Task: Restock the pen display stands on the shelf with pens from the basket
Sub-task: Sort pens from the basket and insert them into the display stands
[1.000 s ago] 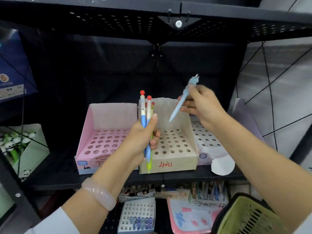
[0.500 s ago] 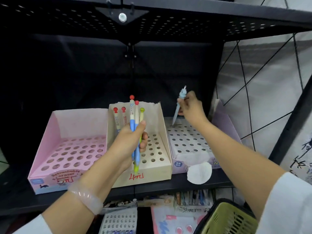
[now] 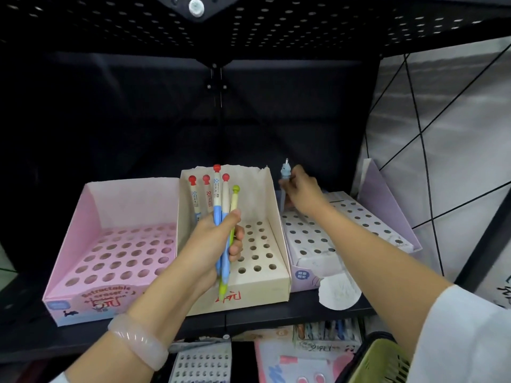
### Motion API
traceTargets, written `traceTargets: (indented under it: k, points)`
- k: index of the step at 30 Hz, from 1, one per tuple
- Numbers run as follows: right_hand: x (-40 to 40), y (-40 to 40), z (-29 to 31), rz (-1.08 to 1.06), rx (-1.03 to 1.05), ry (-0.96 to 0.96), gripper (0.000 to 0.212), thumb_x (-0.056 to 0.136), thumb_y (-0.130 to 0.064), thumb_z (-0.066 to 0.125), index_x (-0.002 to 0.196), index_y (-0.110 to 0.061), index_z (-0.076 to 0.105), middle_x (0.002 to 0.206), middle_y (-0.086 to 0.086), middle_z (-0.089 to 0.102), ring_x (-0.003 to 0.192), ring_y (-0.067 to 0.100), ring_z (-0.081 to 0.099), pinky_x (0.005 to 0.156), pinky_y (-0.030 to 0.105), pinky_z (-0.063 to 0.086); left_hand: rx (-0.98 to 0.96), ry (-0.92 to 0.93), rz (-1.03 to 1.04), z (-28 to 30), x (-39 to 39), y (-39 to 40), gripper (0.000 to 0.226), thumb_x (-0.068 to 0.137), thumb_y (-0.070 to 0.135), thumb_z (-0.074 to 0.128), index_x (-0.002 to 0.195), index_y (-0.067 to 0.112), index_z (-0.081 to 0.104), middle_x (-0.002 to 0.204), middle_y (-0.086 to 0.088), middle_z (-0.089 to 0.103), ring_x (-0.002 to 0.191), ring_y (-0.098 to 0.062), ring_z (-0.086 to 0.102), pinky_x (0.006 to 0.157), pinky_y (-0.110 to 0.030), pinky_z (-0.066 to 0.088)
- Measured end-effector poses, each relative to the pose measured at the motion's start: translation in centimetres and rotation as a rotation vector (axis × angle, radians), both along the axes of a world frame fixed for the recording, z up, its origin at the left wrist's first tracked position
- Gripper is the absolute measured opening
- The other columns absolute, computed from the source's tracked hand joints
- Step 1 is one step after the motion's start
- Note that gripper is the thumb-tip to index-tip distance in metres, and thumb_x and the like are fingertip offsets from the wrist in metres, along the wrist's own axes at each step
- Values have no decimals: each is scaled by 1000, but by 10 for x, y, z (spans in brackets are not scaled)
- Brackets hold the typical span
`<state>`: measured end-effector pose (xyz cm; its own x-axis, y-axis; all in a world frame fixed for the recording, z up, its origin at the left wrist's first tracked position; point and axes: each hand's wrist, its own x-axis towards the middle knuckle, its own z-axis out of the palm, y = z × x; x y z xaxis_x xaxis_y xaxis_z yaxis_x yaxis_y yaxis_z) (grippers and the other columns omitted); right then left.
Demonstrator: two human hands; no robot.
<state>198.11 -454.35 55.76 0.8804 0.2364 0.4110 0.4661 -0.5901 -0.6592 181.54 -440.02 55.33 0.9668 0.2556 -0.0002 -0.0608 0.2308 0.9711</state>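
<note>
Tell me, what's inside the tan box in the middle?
The tan box has two red-topped pens standing at the back and many bare holes. The left hand, gripping three pens, hides some of its holes.

Pale bangle on wrist; white sleeve (lower right); grey panel beyond.

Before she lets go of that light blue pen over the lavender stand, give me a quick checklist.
1. Right hand grips the light blue pen: ok.
2. Pen upright over the back row of the lavender stand: ok.
3. Tip seated in a hole: cannot tell, hand hides it.
4. Free holes in that stand: ok.
5. Left hand holds three spare pens securely: ok.
6. Basket within reach: ok.
</note>
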Motion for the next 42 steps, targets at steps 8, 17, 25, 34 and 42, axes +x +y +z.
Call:
traceTargets:
  k: [8, 17, 25, 34, 42]
  points:
    - [-6, -3, -14, 34, -108, 55, 13, 95, -24, 52, 99, -12, 47, 80, -1, 52, 69, 11, 47, 47, 13, 29, -39, 12, -8, -2, -3, 2, 12, 95, 21, 51, 87, 12, 51, 50, 1, 50, 33, -8, 37, 33, -17, 32]
    - [-37, -43, -11, 25, -536, 27, 65, 92, -46, 47, 147, -21, 24, 146, 7, 41, 132, 25, 39, 106, 41, 34, -32, -10, -34, 2, -10, -2, 9, 95, 21, 50, 92, 13, 51, 50, 2, 50, 34, -8, 36, 34, -16, 32]
    - [-69, -55, -28, -29, -728, 257, 56, 94, -60, 19, 147, -40, 16, 159, -2, 5, 146, 23, 0, 111, 58, -2, -10, -30, -41, 4, -25, -9, 10, 96, 21, 49, 91, 12, 51, 52, 2, 49, 35, -8, 36, 34, -17, 32]
    - [-96, -49, -7, -141, -517, -40, 41, 97, -39, 37, 131, -19, 51, 137, 6, 50, 124, 24, 47, 106, 43, 33, 14, -35, -14, 9, -41, -5, 13, 96, 16, 49, 86, 9, 50, 54, -1, 52, 36, -8, 40, 36, -18, 36]
    - [-160, 15, 35, 352, 211, 295, 17, 90, -34, 59, 80, -25, 70, 70, -12, 66, 64, -2, 58, 57, 11, 47, 59, -85, -42, 10, -53, 4, 18, 96, 21, 49, 87, 8, 58, 57, -2, 63, 41, -9, 48, 40, -19, 42]
